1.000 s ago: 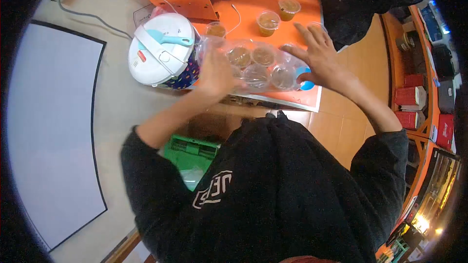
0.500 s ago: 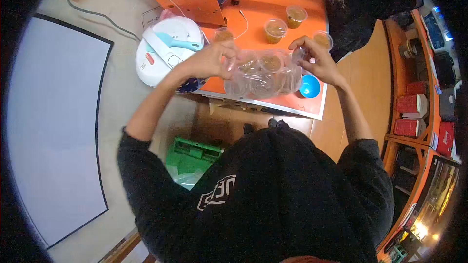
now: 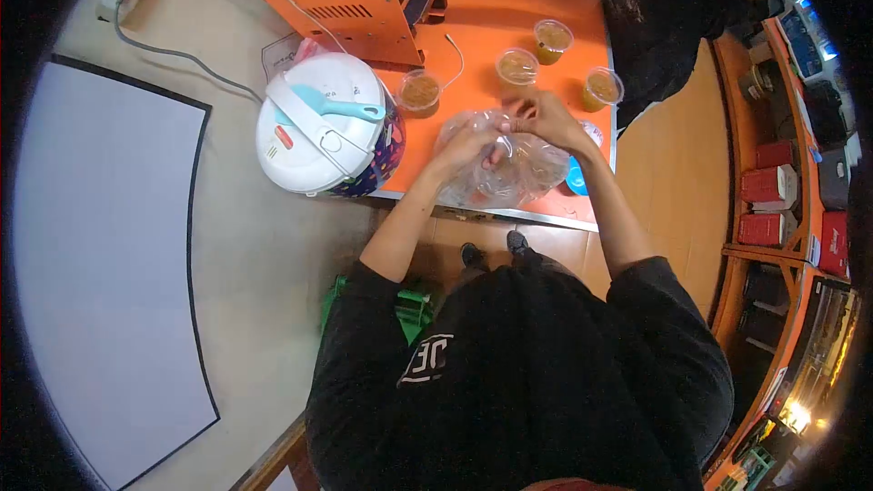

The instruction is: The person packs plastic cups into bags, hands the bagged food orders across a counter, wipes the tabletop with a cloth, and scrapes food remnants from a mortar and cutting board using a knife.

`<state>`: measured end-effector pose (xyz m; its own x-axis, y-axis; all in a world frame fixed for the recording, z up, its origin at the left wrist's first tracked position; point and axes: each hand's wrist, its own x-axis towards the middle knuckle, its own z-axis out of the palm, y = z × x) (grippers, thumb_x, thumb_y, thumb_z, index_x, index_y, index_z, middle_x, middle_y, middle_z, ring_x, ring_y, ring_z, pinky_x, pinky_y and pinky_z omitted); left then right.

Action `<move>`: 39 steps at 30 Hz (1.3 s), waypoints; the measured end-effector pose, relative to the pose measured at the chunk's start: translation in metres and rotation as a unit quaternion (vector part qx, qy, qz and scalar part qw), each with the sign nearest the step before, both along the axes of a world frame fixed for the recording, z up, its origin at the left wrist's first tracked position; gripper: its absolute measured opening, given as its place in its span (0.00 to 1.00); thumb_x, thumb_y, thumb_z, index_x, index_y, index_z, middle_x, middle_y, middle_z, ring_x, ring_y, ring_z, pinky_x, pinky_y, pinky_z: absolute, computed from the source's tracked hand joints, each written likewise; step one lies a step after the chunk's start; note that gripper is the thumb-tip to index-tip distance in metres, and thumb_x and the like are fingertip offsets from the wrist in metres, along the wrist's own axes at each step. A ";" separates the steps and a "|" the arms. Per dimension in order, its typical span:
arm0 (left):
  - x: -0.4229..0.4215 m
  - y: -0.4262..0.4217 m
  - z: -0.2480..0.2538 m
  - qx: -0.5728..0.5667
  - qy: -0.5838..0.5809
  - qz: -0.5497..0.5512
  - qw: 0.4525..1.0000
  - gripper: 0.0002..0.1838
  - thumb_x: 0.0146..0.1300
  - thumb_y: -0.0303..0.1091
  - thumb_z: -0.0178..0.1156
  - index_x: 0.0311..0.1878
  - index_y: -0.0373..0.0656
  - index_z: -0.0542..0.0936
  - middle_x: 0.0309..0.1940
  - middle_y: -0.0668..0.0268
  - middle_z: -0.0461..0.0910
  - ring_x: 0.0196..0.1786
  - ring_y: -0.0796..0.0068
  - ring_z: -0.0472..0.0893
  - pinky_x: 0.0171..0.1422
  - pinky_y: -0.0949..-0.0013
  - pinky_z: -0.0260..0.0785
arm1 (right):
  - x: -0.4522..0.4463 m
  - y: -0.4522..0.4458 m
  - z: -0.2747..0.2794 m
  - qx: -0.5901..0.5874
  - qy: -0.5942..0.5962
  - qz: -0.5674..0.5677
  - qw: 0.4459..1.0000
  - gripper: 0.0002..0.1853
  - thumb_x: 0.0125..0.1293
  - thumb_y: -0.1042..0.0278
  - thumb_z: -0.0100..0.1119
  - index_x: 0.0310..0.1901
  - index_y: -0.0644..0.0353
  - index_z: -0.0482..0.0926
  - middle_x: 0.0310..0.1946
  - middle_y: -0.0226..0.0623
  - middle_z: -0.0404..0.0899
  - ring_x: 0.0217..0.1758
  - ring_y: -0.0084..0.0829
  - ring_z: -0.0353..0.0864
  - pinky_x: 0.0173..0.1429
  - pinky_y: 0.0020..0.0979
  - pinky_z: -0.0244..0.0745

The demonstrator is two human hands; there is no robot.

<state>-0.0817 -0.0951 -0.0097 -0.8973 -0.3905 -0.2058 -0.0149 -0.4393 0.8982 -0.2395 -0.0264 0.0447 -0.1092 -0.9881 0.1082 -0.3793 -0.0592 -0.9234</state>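
A clear plastic bag sits near the front edge of the orange table, with round lidded cups dimly visible through it. My left hand is closed on the bag's upper left side. Close beside it, my right hand pinches the gathered top of the bag, its fingertips slightly blurred. Behind the bag stand lidded plastic cups of brownish contents: one cup at left, another just beyond my hands, a third farther back. A blue bowl is partly hidden by the bag and my right forearm.
Another cup stands near the table's right edge. To the left is a white-lidded rice cooker with a light blue spatula on top. An orange machine stands at the back. A co-worker is at right.
My hands have moved from the bag's two sides in towards each other, bunching its top together. The bag no longer lies spread wide. The view has shifted slightly.
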 end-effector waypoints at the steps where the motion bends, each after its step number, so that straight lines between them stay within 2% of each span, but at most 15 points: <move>1: -0.001 0.006 0.004 0.073 0.065 0.032 0.995 0.10 0.58 0.34 0.53 0.41 0.41 0.71 0.30 0.68 0.73 0.22 0.80 0.72 0.18 0.84 0.57 | 0.000 0.001 -0.015 0.079 -0.020 -0.013 0.997 0.17 0.45 0.68 0.65 0.38 0.63 0.76 0.41 0.39 0.76 0.42 0.27 0.73 0.42 0.29 0.69; 4: -0.004 -0.004 0.012 0.103 -0.030 0.032 0.994 0.08 0.60 0.37 0.52 0.35 0.42 0.72 0.27 0.70 0.73 0.23 0.79 0.72 0.23 0.80 0.63 | 0.022 0.017 -0.025 0.083 0.013 -0.106 0.991 0.13 0.43 0.73 0.65 0.33 0.64 0.76 0.31 0.38 0.76 0.35 0.30 0.74 0.37 0.30 0.68; 8: 0.000 -0.013 0.022 0.031 -0.055 0.008 0.998 0.07 0.58 0.36 0.54 0.31 0.43 0.72 0.29 0.68 0.74 0.27 0.76 0.75 0.29 0.75 0.67 | 0.046 0.037 -0.028 -0.306 0.247 -0.102 0.914 0.05 0.46 0.78 0.59 0.26 0.62 0.73 0.22 0.41 0.69 0.28 0.42 0.71 0.34 0.34 0.67; 10: 0.004 -0.010 0.022 -0.530 -0.135 -0.047 0.836 0.05 0.52 0.33 0.56 0.28 0.43 0.72 0.30 0.66 0.75 0.32 0.71 0.76 0.35 0.71 0.69 | 0.041 0.052 -0.027 -0.207 0.126 0.005 0.970 0.06 0.47 0.74 0.60 0.27 0.62 0.73 0.23 0.41 0.70 0.29 0.41 0.72 0.36 0.34 0.67; 11: 0.005 -0.003 0.020 -0.529 -0.135 -0.047 0.837 0.05 0.52 0.33 0.56 0.28 0.43 0.72 0.30 0.66 0.75 0.32 0.71 0.76 0.35 0.71 0.69 | 0.029 0.051 -0.035 -0.205 0.146 -0.049 0.967 0.08 0.51 0.69 0.59 0.30 0.63 0.75 0.27 0.38 0.74 0.30 0.32 0.74 0.38 0.31 0.68; 13: 0.004 0.014 0.024 -0.801 -0.001 0.061 0.595 0.04 0.45 0.29 0.56 0.24 0.42 0.71 0.30 0.65 0.75 0.35 0.67 0.76 0.35 0.70 0.68 | 0.018 0.034 -0.031 -0.124 -0.018 -0.072 0.990 0.09 0.54 0.66 0.57 0.31 0.64 0.75 0.29 0.36 0.76 0.32 0.28 0.74 0.38 0.30 0.68; 19: 0.008 0.009 0.024 -0.861 0.069 0.194 0.464 0.05 0.40 0.30 0.56 0.20 0.43 0.70 0.26 0.65 0.72 0.29 0.68 0.73 0.32 0.70 0.65 | 0.009 -0.007 -0.059 0.085 -0.247 0.064 0.963 0.15 0.62 0.61 0.49 0.33 0.65 0.78 0.30 0.33 0.79 0.36 0.23 0.74 0.40 0.29 0.68; 21: 0.012 0.012 0.022 -0.853 0.055 0.190 0.482 0.05 0.39 0.30 0.56 0.21 0.43 0.71 0.24 0.65 0.71 0.28 0.69 0.73 0.31 0.71 0.65 | 0.013 -0.015 -0.060 0.092 -0.216 0.097 0.967 0.15 0.61 0.61 0.49 0.31 0.64 0.79 0.28 0.35 0.79 0.36 0.26 0.75 0.40 0.30 0.68; 23: 0.018 0.024 0.013 -0.843 0.038 0.187 0.503 0.05 0.38 0.30 0.57 0.21 0.44 0.71 0.22 0.65 0.70 0.27 0.69 0.72 0.31 0.71 0.65 | 0.021 -0.019 -0.046 0.096 0.207 -0.022 0.973 0.13 0.59 0.62 0.50 0.27 0.63 0.77 0.24 0.41 0.78 0.32 0.36 0.76 0.38 0.34 0.68; 24: 0.023 0.036 0.004 -0.818 0.022 0.194 0.541 0.04 0.37 0.30 0.56 0.19 0.44 0.71 0.21 0.66 0.68 0.26 0.70 0.71 0.29 0.70 0.63 | 0.017 -0.024 -0.055 0.098 0.207 -0.018 0.973 0.13 0.59 0.62 0.50 0.27 0.63 0.77 0.24 0.41 0.78 0.32 0.36 0.76 0.38 0.34 0.68; 26: 0.033 0.060 -0.020 -0.792 0.006 0.199 0.577 0.04 0.36 0.30 0.56 0.18 0.44 0.70 0.20 0.67 0.67 0.26 0.70 0.71 0.27 0.69 0.62 | -0.001 -0.038 -0.091 -0.131 0.499 -0.073 0.854 0.12 0.57 0.58 0.53 0.26 0.59 0.76 0.18 0.33 0.72 0.23 0.24 0.70 0.30 0.27 0.63; 30: 0.036 0.086 -0.036 -0.668 -0.081 0.295 0.678 0.04 0.43 0.25 0.54 0.26 0.42 0.72 0.24 0.62 0.69 0.27 0.62 0.73 0.29 0.63 0.66 | -0.011 -0.043 -0.122 -0.159 0.447 -0.103 0.874 0.17 0.58 0.57 0.51 0.18 0.60 0.72 0.17 0.43 0.73 0.19 0.41 0.71 0.25 0.37 0.63; 32: 0.034 0.095 -0.029 -0.621 -0.162 0.340 0.688 0.05 0.45 0.24 0.54 0.29 0.41 0.72 0.26 0.60 0.70 0.29 0.59 0.74 0.31 0.62 0.67 | -0.006 -0.041 -0.116 -0.072 0.072 -0.209 0.973 0.20 0.59 0.54 0.51 0.17 0.61 0.71 0.14 0.43 0.72 0.16 0.42 0.68 0.23 0.35 0.60; 35: 0.026 0.090 -0.019 -0.596 -0.320 0.291 0.676 0.08 0.48 0.25 0.53 0.33 0.36 0.75 0.30 0.53 0.72 0.34 0.52 0.74 0.37 0.57 0.67 | 0.020 -0.040 -0.097 0.069 -0.332 -0.156 0.928 0.20 0.59 0.50 0.52 0.22 0.61 0.75 0.11 0.34 0.67 0.17 0.24 0.68 0.22 0.29 0.59; 39: 0.031 0.102 -0.015 -0.637 -0.388 0.191 0.638 0.06 0.47 0.25 0.54 0.31 0.37 0.72 0.33 0.57 0.72 0.35 0.57 0.74 0.40 0.61 0.68 | 0.005 -0.084 -0.130 0.081 -0.096 -0.238 0.963 0.21 0.56 0.50 0.55 0.23 0.63 0.77 0.13 0.41 0.71 0.17 0.31 0.70 0.23 0.33 0.63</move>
